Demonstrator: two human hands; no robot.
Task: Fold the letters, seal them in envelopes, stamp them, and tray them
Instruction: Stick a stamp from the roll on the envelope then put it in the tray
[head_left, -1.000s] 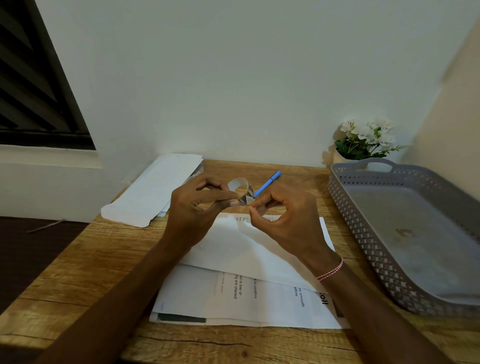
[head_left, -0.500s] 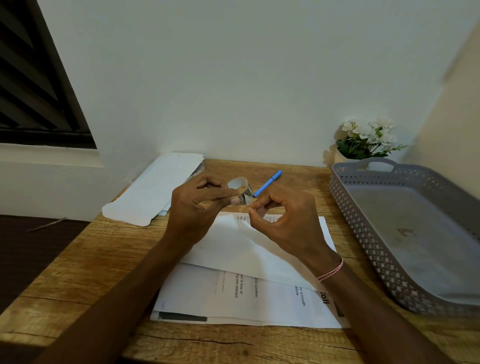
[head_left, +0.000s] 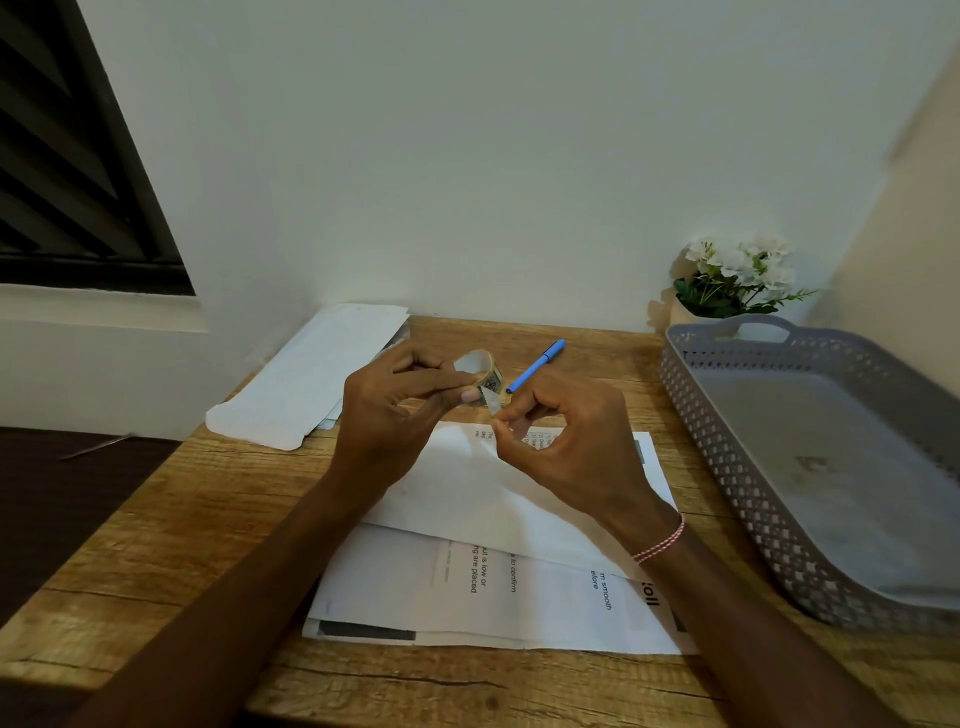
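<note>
A small roll of stamps (head_left: 480, 370) is pinched in my left hand (head_left: 395, 410), held above the desk. The fingertips of my right hand (head_left: 566, 441) grip the loose end of the strip just below the roll. Under both hands a white envelope (head_left: 467, 499) lies across printed letter sheets (head_left: 519, 597). A pile of blank envelopes (head_left: 311, 374) rests at the back left. The grey perforated tray (head_left: 769, 525) stands at the right with nothing in it.
A blue pen (head_left: 536, 365) lies behind my hands on the wooden desk (head_left: 171, 525). A small pot of white flowers (head_left: 737, 275) stands in the back right corner by the wall. The desk's left edge drops to a dark floor.
The loose end of the stamp strip has come a little further off the roll, with my right fingers slightly lower. The hands otherwise stay in place.
</note>
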